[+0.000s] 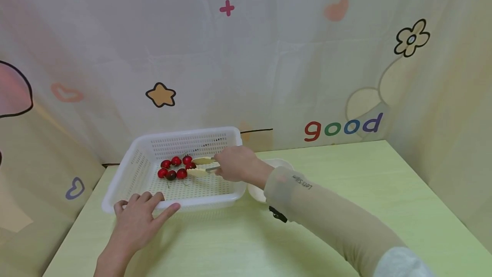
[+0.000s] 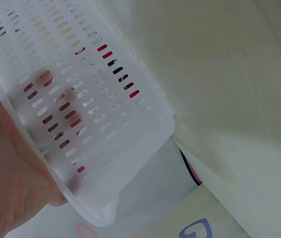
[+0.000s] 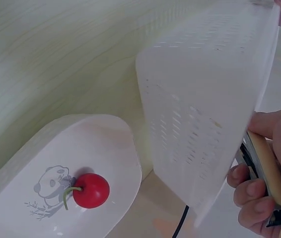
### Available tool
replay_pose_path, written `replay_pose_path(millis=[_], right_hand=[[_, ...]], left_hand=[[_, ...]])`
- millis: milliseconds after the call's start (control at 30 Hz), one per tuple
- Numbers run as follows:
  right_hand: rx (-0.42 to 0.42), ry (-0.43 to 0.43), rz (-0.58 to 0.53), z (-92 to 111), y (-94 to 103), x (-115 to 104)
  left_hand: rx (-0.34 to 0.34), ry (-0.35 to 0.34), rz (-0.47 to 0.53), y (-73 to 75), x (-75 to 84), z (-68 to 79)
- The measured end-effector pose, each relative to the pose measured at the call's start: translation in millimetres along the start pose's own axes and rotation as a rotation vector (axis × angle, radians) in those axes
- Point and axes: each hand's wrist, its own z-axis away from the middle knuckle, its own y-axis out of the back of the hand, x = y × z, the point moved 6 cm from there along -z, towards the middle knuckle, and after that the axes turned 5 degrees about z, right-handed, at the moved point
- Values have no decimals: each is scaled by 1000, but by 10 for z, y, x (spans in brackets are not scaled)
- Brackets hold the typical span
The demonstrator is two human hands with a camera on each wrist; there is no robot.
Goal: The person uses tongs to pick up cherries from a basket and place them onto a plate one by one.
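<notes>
A white plastic basket [image 1: 215, 202] with slotted walls holds several red cherries [image 1: 182, 174], one of them darker. My left hand [image 1: 138, 219] grips its near rim at the left, fingers hooked over the edge. In the left wrist view that hand lies against the rim, and its fingers show through the slots. With my right hand [image 1: 238, 163] I hold tongs [image 1: 201, 161] reaching into the basket from the right. Their pale tips stand apart beside the rightmost cherries; whether they touch one I cannot tell. The tongs' tan handle [image 3: 269, 171] shows in the right wrist view.
Right of the basket sits a white bowl [image 3: 118, 136] with a panda print, partly hidden by my right arm in the head view. One red cherry [image 3: 92, 191] with a green stem lies in it. A patterned curtain [image 1: 246, 76] hangs behind the pale table [image 1: 346, 174].
</notes>
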Motion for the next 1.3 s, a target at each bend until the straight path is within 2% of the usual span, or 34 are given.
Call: replay_pose_path(millis=[267, 500, 933, 1300], right_hand=[[10, 31, -72, 99, 79, 108], [59, 41, -107, 222, 157, 223], [113, 33, -143, 476, 172, 458], [176, 33, -193, 638, 150, 557]], left_hand=[[-3, -4, 3, 6, 6, 2], [-18, 7, -1, 5, 2, 0], [-9, 2, -1, -3, -5, -4], [-10, 2, -8, -16, -19, -8]])
